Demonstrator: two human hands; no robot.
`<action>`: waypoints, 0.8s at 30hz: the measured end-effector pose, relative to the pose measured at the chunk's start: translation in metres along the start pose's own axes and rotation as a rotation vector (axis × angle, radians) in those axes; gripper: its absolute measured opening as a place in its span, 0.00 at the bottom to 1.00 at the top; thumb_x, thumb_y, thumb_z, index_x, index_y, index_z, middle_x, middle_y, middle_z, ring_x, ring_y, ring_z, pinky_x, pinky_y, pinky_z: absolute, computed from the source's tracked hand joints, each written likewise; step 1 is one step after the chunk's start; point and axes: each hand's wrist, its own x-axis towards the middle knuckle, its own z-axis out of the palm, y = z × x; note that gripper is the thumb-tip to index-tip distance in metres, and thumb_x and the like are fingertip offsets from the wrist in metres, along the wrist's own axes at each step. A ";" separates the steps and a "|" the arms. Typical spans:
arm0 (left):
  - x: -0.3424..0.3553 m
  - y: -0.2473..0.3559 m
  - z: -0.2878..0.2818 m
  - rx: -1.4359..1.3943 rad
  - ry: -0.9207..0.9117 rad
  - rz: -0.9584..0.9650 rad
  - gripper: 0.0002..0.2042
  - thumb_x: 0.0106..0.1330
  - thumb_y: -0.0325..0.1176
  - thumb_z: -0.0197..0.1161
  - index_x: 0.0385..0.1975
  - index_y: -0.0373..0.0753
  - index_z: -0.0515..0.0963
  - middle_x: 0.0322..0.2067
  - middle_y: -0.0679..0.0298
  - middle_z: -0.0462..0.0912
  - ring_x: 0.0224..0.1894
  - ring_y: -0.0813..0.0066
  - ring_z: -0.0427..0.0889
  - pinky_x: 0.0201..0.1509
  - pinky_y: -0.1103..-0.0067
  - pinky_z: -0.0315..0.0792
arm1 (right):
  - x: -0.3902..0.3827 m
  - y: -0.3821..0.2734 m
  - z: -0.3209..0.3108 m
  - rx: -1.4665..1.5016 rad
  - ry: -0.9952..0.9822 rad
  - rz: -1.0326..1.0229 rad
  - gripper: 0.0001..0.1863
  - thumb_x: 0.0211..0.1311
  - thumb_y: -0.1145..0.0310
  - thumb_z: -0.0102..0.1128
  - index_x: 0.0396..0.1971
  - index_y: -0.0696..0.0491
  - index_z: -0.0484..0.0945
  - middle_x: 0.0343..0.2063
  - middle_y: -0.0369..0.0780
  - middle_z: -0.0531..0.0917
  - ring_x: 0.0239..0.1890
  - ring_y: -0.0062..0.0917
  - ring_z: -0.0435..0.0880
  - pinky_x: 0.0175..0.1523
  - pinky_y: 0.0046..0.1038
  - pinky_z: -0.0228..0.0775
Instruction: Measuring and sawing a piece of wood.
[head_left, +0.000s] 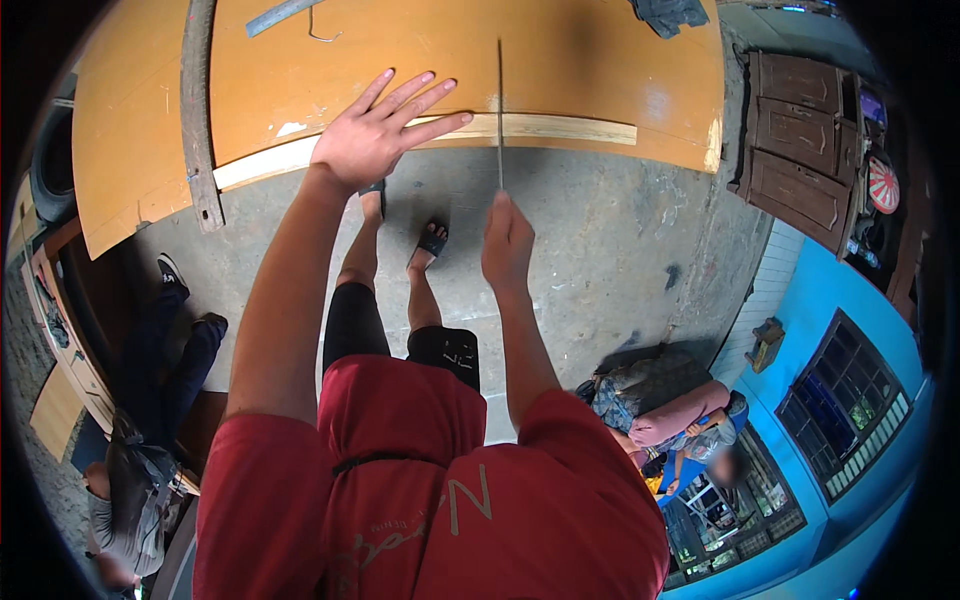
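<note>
My left hand (382, 130) is open, fingers spread, palm down on an orange-tan board (290, 70), over a pale wooden strip (260, 162) along its near edge. To its right, my right hand (508, 240) grips a long, thin blade (499, 140), seen edge-on, possibly a saw. The blade stands across the pale strip, pointing toward the board's far side; its handle is mostly hidden in my fist. Left of my hands, a grey-brown batten (197, 110) crosses the board. Near the far edge are a grey bar (280, 15) and a bent wire (322, 36).
A dark cloth (662, 15) lies at the board's back right. The concrete floor (620, 250) is below. A dark wooden cabinet (800, 140) stands right. One person (130, 520) is at lower left, another (705, 450) at lower right by a blue wall (800, 290).
</note>
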 end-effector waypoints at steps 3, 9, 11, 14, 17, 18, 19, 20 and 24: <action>0.002 0.000 0.005 -0.064 0.015 -0.008 0.46 0.64 0.26 0.63 0.80 0.77 0.57 0.82 0.77 0.57 0.82 0.71 0.60 0.86 0.58 0.55 | 0.036 -0.022 0.012 -0.075 0.028 -0.169 0.26 0.87 0.57 0.46 0.23 0.54 0.67 0.19 0.30 0.64 0.23 0.16 0.62 0.28 0.29 0.55; -0.001 -0.001 0.001 -0.059 -0.005 -0.003 0.46 0.63 0.26 0.64 0.80 0.77 0.58 0.82 0.77 0.58 0.82 0.71 0.60 0.85 0.59 0.56 | -0.007 -0.003 0.001 -0.058 0.040 -0.075 0.26 0.87 0.56 0.47 0.23 0.54 0.67 0.19 0.29 0.63 0.24 0.15 0.62 0.29 0.28 0.55; -0.001 0.001 0.001 -0.013 -0.001 -0.006 0.42 0.67 0.30 0.62 0.79 0.76 0.59 0.82 0.78 0.57 0.82 0.71 0.60 0.86 0.59 0.54 | -0.032 0.014 -0.011 -0.110 0.018 0.003 0.24 0.85 0.58 0.47 0.31 0.62 0.75 0.20 0.49 0.74 0.22 0.34 0.68 0.31 0.39 0.64; 0.001 0.001 -0.003 0.024 -0.008 -0.003 0.38 0.70 0.34 0.60 0.79 0.76 0.60 0.82 0.78 0.57 0.82 0.71 0.60 0.86 0.59 0.54 | -0.029 0.016 -0.014 -0.088 0.007 0.017 0.24 0.85 0.58 0.47 0.31 0.62 0.76 0.19 0.47 0.72 0.22 0.29 0.68 0.31 0.38 0.63; 0.003 0.002 -0.001 0.013 -0.009 0.002 0.39 0.69 0.34 0.61 0.79 0.75 0.60 0.82 0.78 0.57 0.81 0.71 0.61 0.86 0.59 0.54 | 0.014 -0.010 0.001 -0.160 0.017 -0.089 0.24 0.86 0.58 0.47 0.29 0.62 0.75 0.18 0.47 0.72 0.22 0.29 0.67 0.31 0.38 0.63; 0.003 0.002 -0.001 0.008 -0.006 0.004 0.39 0.68 0.34 0.61 0.79 0.75 0.60 0.82 0.78 0.56 0.81 0.71 0.61 0.86 0.59 0.55 | 0.022 -0.015 0.004 -0.157 0.019 -0.086 0.24 0.86 0.58 0.47 0.29 0.62 0.75 0.18 0.47 0.72 0.22 0.29 0.67 0.31 0.38 0.63; 0.003 0.001 0.000 0.008 -0.008 0.009 0.39 0.68 0.34 0.61 0.79 0.75 0.60 0.82 0.78 0.56 0.81 0.71 0.61 0.86 0.59 0.55 | 0.027 -0.018 0.006 -0.137 0.015 -0.091 0.25 0.85 0.58 0.47 0.29 0.62 0.75 0.18 0.48 0.72 0.22 0.32 0.67 0.31 0.39 0.63; 0.003 0.000 0.002 0.016 0.002 0.007 0.38 0.69 0.35 0.61 0.79 0.75 0.61 0.82 0.78 0.56 0.81 0.71 0.61 0.86 0.59 0.54 | 0.029 -0.020 0.006 -0.117 0.012 -0.096 0.25 0.85 0.58 0.47 0.29 0.62 0.75 0.18 0.50 0.72 0.22 0.34 0.66 0.31 0.40 0.63; 0.001 -0.001 0.001 -0.011 -0.067 -0.005 0.46 0.66 0.27 0.62 0.81 0.78 0.53 0.82 0.78 0.55 0.83 0.71 0.57 0.87 0.59 0.53 | 0.008 -0.013 0.000 -0.129 0.015 -0.062 0.24 0.85 0.58 0.47 0.30 0.62 0.76 0.19 0.51 0.73 0.22 0.35 0.65 0.32 0.40 0.64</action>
